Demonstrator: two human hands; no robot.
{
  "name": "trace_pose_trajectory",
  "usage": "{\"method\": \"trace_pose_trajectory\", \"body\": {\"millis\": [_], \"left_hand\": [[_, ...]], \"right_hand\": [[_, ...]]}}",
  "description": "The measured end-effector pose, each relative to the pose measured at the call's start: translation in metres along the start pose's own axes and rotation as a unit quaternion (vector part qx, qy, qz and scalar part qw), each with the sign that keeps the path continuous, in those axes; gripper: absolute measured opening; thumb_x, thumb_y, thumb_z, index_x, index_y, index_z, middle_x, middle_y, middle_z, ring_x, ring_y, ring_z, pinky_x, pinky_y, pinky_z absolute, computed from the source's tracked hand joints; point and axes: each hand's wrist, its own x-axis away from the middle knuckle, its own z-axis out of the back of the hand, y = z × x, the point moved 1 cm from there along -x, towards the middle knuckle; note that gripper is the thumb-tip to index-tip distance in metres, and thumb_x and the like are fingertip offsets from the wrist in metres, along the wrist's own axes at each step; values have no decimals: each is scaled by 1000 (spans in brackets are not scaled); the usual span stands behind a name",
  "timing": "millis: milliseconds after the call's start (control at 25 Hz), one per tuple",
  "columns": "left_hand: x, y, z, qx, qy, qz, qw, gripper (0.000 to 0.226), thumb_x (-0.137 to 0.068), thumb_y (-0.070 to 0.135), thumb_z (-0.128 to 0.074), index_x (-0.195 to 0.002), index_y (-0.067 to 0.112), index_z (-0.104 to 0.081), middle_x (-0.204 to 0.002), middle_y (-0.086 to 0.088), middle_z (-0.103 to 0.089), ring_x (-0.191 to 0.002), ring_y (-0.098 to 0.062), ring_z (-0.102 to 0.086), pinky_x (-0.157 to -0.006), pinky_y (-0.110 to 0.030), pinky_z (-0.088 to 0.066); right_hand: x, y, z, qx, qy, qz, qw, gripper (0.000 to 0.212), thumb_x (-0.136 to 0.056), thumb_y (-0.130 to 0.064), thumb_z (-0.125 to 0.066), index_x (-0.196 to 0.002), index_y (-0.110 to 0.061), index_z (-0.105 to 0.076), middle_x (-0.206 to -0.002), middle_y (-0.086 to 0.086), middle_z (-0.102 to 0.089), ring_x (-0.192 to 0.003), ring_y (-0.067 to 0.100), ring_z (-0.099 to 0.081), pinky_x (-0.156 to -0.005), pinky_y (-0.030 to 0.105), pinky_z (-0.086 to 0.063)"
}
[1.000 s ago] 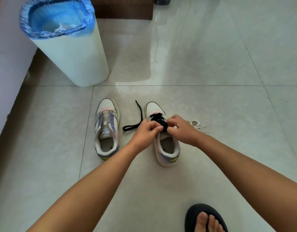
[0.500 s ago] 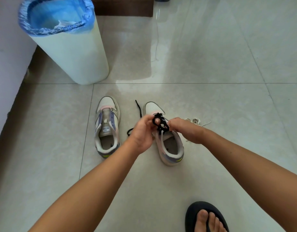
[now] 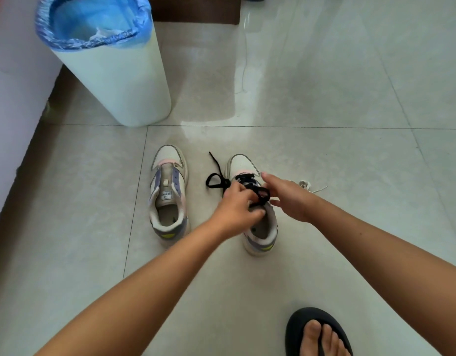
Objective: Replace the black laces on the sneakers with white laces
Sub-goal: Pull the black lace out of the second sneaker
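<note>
- Left hand (image 3: 237,209) pinches the flat woven black lace (image 3: 257,192), half-threaded over the right cream leather sneaker (image 3: 257,227) on glossy tile.
- Right hand (image 3: 289,199) hovers beside it, fingers spread, holding nothing.
- Thin white lace (image 3: 307,186) lies coiled just behind.

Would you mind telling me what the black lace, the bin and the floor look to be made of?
Black lace: apparently woven fabric cord, matte, bending in soft loops. Bin: probably smooth plastic with a faint sheen, lined with a thin crinkled blue bag. Floor: glossy glazed tile, judging by its grout lines and mirror-like reflections.
</note>
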Motion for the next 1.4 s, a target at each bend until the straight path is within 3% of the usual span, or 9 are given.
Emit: {"method": "trace_pose_trajectory", "body": {"millis": [120, 360, 440, 600, 760, 960, 1120, 1280, 1400], "left_hand": [[-3, -3, -15, -65, 44, -8, 997, 21, -83, 24, -63, -96, 8, -61, -110, -9, -44, -106, -27, -41, -97, -36, -37], [-2, 13, 18, 351, 4, 84, 933, 23, -91, 16, -59, -68, 15, -55, -60, 6, -52, -57, -2, -49, -59, -16, -40], [0, 15, 25, 455, -2, 109, 884, 24, -94, 21, -52, -71, 18, -59, -57, 11, -56, -61, -3, -53, -66, -19, -40], [3, 2, 46, 636, 33, 102, 764, 49, -97, 24, -38, -51, 19, -53, -51, 0, -44, -59, -17, -50, -73, -30, -45], [12, -15, 94, 686, 83, 96, 716, 57, -94, 33, -38, -40, 18, -46, -39, 1, -36, -36, -14, -35, -53, -22, -48], [12, -38, 129, 495, 101, 155, 849, 33, -97, 32, -44, -69, 15, -54, -50, -1, -48, -43, -14, -45, -46, -23, -42], [17, -61, 102, -53, 20, 91, 994, 45, -93, 24, -55, -135, 8, -46, -136, -10, -47, -129, -26, -43, -104, -32, -34], [45, -101, 59, -398, 38, -163, 902, 51, -69, 18, -63, -116, -3, -62, -113, -18, -62, -110, -36, -59, -105, -47, -35], [42, -126, 73, -457, 65, -167, 871, 45, -65, 16, -40, -95, -2, -68, -95, -19, -65, -102, -35, -55, -102, -46, -30]], "right_hand": [[0, -5, -1, -35, 28, 10, 999, 43, -97, -49, -35, -67, -21, -45, -57, -10, -49, -88, 11, -52, -101, 36, -35], [20, -7, -1, 81, -3, 65, 995, 34, -100, -39, -32, -87, -25, -60, -96, -12, -60, -82, -21, -55, -78, 0, -41], [20, -3, 0, 83, -13, 81, 993, 57, -90, -62, -30, -92, -15, -62, -100, -6, -63, -93, -9, -56, -92, 12, -40], [15, -5, 20, -266, 72, 60, 959, 64, -90, -64, -29, -50, -21, -53, -51, -6, -46, -78, 11, -57, -95, 40, -38], [25, -6, 69, -502, 149, 86, 848, 65, -92, -53, -41, -37, -19, -40, -55, 2, -50, -64, 19, -53, -81, 37, -45], [36, -13, 134, -533, 243, 115, 802, 52, -97, -46, -31, -53, -19, -40, -60, 2, -50, -60, 18, -48, -76, 31, -43], [28, -4, 133, 66, 381, 2, 922, 23, -94, -32, -49, -96, -12, -59, -91, 8, -58, -77, 21, -53, -76, 32, -42], [23, 27, 32, 332, 174, 53, 926, 42, -89, -32, -58, -124, -17, -40, -87, 4, -56, -81, 23, -55, -71, 32, -41], [17, 34, -12, 433, 131, 47, 891, 41, -91, -42, -53, -114, -15, -34, -86, 2, -54, -87, 28, -59, -70, 35, -43]]}}
